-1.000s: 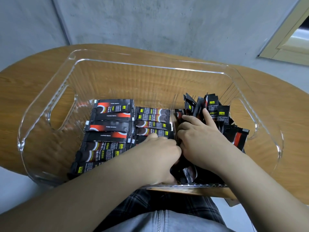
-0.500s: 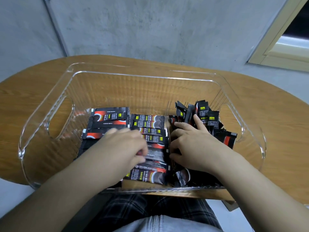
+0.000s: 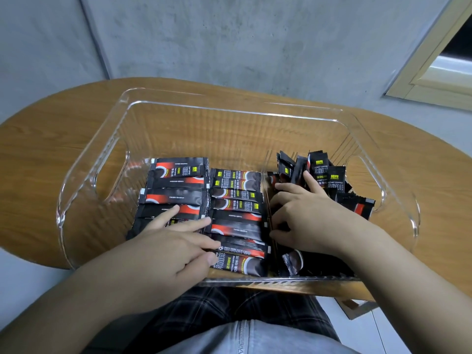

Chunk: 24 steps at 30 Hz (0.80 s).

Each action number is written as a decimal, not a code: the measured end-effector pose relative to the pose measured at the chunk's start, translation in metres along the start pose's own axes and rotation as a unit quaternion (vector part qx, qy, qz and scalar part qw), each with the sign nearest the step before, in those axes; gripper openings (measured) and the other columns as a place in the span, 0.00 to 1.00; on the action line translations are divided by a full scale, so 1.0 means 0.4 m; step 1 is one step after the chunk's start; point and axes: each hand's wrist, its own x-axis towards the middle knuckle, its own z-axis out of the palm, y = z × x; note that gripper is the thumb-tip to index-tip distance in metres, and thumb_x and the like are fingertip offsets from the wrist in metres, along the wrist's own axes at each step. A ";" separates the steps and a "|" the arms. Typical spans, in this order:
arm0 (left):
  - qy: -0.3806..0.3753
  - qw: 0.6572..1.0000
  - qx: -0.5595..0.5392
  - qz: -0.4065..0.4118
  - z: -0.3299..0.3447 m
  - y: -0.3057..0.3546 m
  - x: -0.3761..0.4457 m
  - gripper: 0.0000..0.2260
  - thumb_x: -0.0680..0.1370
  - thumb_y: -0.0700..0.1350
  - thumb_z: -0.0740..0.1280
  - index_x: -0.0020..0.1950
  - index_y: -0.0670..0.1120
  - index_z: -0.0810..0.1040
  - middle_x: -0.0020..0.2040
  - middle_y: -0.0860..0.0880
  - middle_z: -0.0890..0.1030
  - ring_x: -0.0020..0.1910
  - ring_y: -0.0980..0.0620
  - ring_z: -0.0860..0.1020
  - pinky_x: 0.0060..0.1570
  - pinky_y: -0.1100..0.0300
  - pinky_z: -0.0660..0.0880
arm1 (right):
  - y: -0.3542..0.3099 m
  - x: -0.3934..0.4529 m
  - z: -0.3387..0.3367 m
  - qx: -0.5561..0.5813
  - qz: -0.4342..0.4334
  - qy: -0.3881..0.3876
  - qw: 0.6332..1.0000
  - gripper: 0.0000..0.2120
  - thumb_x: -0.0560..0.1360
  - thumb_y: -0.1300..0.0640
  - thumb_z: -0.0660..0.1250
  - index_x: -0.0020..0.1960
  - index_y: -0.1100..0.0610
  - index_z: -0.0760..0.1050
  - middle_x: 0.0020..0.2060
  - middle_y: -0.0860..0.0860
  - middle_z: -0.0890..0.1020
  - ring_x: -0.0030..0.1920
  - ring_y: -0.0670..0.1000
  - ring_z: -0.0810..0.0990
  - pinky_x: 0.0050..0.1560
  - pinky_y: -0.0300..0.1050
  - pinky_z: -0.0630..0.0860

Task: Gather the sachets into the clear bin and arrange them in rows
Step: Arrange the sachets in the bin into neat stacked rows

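Both hands (image 3: pixel 176 241) rest on sachets (image 3: pixel 236 200) inside clear bin (image 3: pixel 229 108)

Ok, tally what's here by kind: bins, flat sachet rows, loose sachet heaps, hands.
Clear bin: 1
Flat sachet rows: 2
Loose sachet heap: 1
Hands: 2, left hand, right hand
Total: 6

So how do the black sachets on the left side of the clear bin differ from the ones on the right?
The black sachets on the left lie flat in two neat rows, with the left hand resting open on them. The black sachets on the right are a loose pile, several standing on end or tilted, with the right hand curled into them. Both lots look like the same black-and-red packets inside the clear plastic bin.
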 end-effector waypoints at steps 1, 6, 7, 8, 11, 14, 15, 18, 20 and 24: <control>0.056 0.998 -0.013 0.009 0.008 0.003 0.007 0.31 0.72 0.60 0.39 0.54 0.61 0.81 0.60 0.73 0.71 0.67 0.77 0.55 0.65 0.72 0.27 | 0.003 -0.001 0.002 0.001 -0.002 0.013 1.000 0.13 0.76 0.44 0.60 0.53 0.45 0.81 0.64 0.42 0.71 0.75 0.45 0.52 0.72 0.61 0.33; 0.028 0.999 -0.026 -0.033 0.015 -0.011 0.006 0.40 0.67 0.70 0.30 0.62 0.65 0.75 0.62 0.80 0.60 0.65 0.81 0.37 0.62 0.71 0.23 | 0.005 -0.002 0.003 0.013 0.001 0.016 1.000 0.12 0.76 0.45 0.60 0.51 0.47 0.81 0.63 0.43 0.72 0.75 0.45 0.53 0.72 0.60 0.33; 0.025 0.999 -0.023 -0.030 -0.001 -0.001 0.006 0.41 0.66 0.72 0.29 0.64 0.66 0.72 0.62 0.80 0.57 0.65 0.80 0.36 0.62 0.70 0.23 | 0.004 -0.004 0.002 0.013 0.002 0.015 1.000 0.12 0.76 0.46 0.60 0.51 0.47 0.81 0.63 0.43 0.72 0.75 0.45 0.53 0.72 0.60 0.33; 0.022 0.999 -0.015 -0.027 -0.009 0.001 0.010 0.39 0.66 0.72 0.29 0.66 0.67 0.69 0.64 0.80 0.54 0.66 0.79 0.35 0.62 0.70 0.23 | 0.000 -0.005 0.000 0.013 0.004 0.014 1.000 0.13 0.76 0.46 0.60 0.51 0.47 0.81 0.63 0.44 0.72 0.75 0.45 0.53 0.72 0.60 0.33; -0.010 0.999 -0.001 -0.031 -0.034 0.019 0.038 0.31 0.72 0.67 0.37 0.70 0.66 0.63 0.66 0.77 0.48 0.66 0.78 0.35 0.66 0.66 0.24 | 0.001 -0.004 0.000 0.012 0.007 0.012 1.000 0.13 0.76 0.46 0.60 0.52 0.47 0.81 0.64 0.45 0.72 0.75 0.46 0.53 0.72 0.60 0.33; -0.059 0.997 0.034 -0.023 -0.045 0.027 0.091 0.23 0.78 0.63 0.55 0.73 0.65 0.58 0.71 0.71 0.46 0.71 0.70 0.38 0.71 0.55 0.29 | 0.004 -0.004 -0.001 0.014 0.007 0.017 1.000 0.13 0.76 0.47 0.60 0.51 0.47 0.81 0.63 0.45 0.72 0.74 0.46 0.54 0.73 0.60 0.34; -0.073 0.996 0.049 -0.020 -0.046 0.032 0.107 0.26 0.77 0.63 0.58 0.74 0.64 0.56 0.73 0.68 0.45 0.72 0.67 0.39 0.71 0.53 0.29 | 0.004 -0.005 -0.002 0.013 0.007 0.015 1.000 0.13 0.76 0.47 0.60 0.51 0.47 0.81 0.63 0.45 0.72 0.74 0.46 0.54 0.73 0.60 0.34; -0.076 0.994 0.080 0.002 -0.029 0.037 0.135 0.31 0.76 0.64 0.60 0.76 0.62 0.52 0.76 0.62 0.44 0.74 0.63 0.40 0.70 0.53 0.29 | 0.004 -0.004 -0.001 0.010 0.006 0.012 1.000 0.13 0.76 0.47 0.60 0.51 0.47 0.81 0.63 0.45 0.72 0.74 0.46 0.54 0.73 0.60 0.34; -0.069 0.994 0.081 0.004 -0.014 0.035 0.142 0.30 0.77 0.63 0.58 0.76 0.62 0.51 0.77 0.61 0.43 0.75 0.63 0.40 0.69 0.55 0.30 | 0.006 -0.005 0.000 0.009 0.006 0.017 1.000 0.13 0.76 0.47 0.60 0.51 0.48 0.81 0.63 0.45 0.72 0.74 0.46 0.54 0.73 0.60 0.34; -0.081 0.992 0.095 -0.006 -0.009 0.036 0.143 0.27 0.79 0.62 0.54 0.76 0.62 0.49 0.76 0.61 0.41 0.75 0.62 0.40 0.69 0.57 0.31 | 0.008 -0.004 0.006 0.011 0.007 0.024 1.000 0.12 0.76 0.48 0.60 0.50 0.49 0.81 0.62 0.45 0.72 0.74 0.46 0.54 0.73 0.59 0.34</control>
